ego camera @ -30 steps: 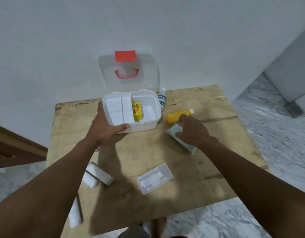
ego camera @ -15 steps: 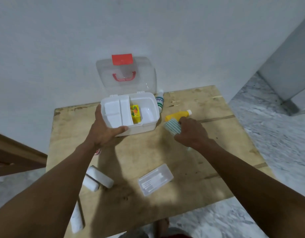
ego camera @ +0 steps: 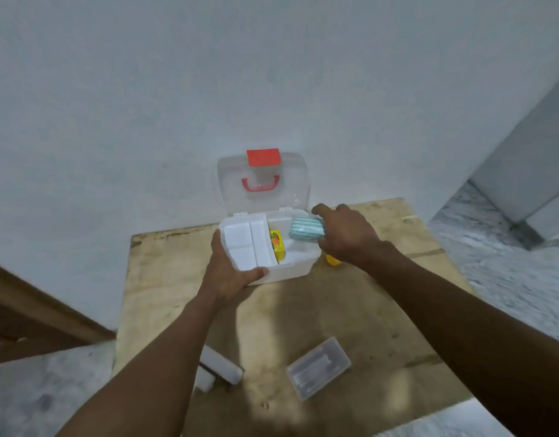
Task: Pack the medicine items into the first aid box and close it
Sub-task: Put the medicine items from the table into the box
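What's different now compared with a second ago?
The right hand picked the teal striped packet up off the table and carried it left, over the first aid box. The left hand still grips the box's front corner, the lid is still open, and the small yellow carton stays inside.

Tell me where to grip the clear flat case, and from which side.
Pinch the clear flat case across its two long edges, about midway, coming down from above. It lies flat on the table, turned diagonally, and looks thin, so the narrow span probably suits one hand.
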A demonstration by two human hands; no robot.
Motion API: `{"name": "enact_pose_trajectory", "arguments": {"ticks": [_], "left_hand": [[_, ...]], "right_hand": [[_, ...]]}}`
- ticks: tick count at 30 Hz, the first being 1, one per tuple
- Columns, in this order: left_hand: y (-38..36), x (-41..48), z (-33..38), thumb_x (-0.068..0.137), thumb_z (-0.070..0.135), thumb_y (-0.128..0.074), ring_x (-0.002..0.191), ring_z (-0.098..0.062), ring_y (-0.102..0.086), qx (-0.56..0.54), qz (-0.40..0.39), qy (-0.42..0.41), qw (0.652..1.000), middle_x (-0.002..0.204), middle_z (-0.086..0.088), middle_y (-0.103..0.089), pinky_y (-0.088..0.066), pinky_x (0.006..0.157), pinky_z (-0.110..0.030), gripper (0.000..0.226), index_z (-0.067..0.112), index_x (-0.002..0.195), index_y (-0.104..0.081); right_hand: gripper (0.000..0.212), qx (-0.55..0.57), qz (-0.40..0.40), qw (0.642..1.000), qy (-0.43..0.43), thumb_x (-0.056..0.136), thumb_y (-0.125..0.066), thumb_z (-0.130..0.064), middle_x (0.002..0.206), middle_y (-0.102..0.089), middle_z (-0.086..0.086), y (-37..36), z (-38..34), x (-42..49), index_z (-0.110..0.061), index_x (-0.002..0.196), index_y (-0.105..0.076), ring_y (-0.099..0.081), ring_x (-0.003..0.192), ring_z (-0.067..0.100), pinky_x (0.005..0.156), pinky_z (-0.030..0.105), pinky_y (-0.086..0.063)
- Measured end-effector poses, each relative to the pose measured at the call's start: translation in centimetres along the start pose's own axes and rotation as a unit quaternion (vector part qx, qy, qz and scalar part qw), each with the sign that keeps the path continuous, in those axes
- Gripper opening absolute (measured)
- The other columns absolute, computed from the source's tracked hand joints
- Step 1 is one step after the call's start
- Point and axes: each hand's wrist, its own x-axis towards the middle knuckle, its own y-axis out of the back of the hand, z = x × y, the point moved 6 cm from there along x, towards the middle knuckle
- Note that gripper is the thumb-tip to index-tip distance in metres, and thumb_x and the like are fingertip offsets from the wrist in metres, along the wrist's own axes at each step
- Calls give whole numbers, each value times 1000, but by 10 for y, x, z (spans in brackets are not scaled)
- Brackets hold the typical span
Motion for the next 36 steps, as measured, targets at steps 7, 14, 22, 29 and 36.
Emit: {"name": "enact_pose_trajectory", "arguments": {"ticks": [7,14,22,29,36], "left_hand": [[0,1,-2,62,22,-93,120,-12,-48,-14,11,-14,1000,134,9,-45,-42,94,-27,115,26,147,-16],[-1,5,-5,59,27,-93,122,-10,-50,-11,12,-7,1000,136,11,-48,-46,99,-32,115,28,146,-18],[-2,4,-3,63,26,-92,117,1,-49,-11,14,-3,1000,130,19,-46,-41,80,-8,110,36,143,-17],[-3,3,-3,61,30,-90,119,-9,-51,-16,14,4,1000,131,12,-49,-47,83,-18,110,37,143,-17],[-3,1,5,59,32,-87,115,-6,-53,-15,14,-21,1000,127,12,-50,-47,73,-6,100,45,132,-20]], "right_hand": [[28,-149,-39,986,67,89,-56,-1,120,-49,20,-19,-34,25,-2,117,-57,-49,114,37,78,34,-42],[37,-82,-150,979,110,85,-70,-14,120,-64,14,-53,-54,47,-4,118,-57,-61,113,28,81,31,-47],[44,106,-213,971,20,76,-85,-24,102,-67,15,-79,-41,60,2,108,-71,-67,93,28,85,38,-55],[37,177,-205,962,-27,74,-80,-13,101,-71,20,-100,-46,61,5,104,-70,-69,97,33,90,44,-58],[21,176,-159,970,-48,82,-69,-9,98,-73,15,-108,-39,60,0,101,-72,-70,94,30,83,38,-59]]}}
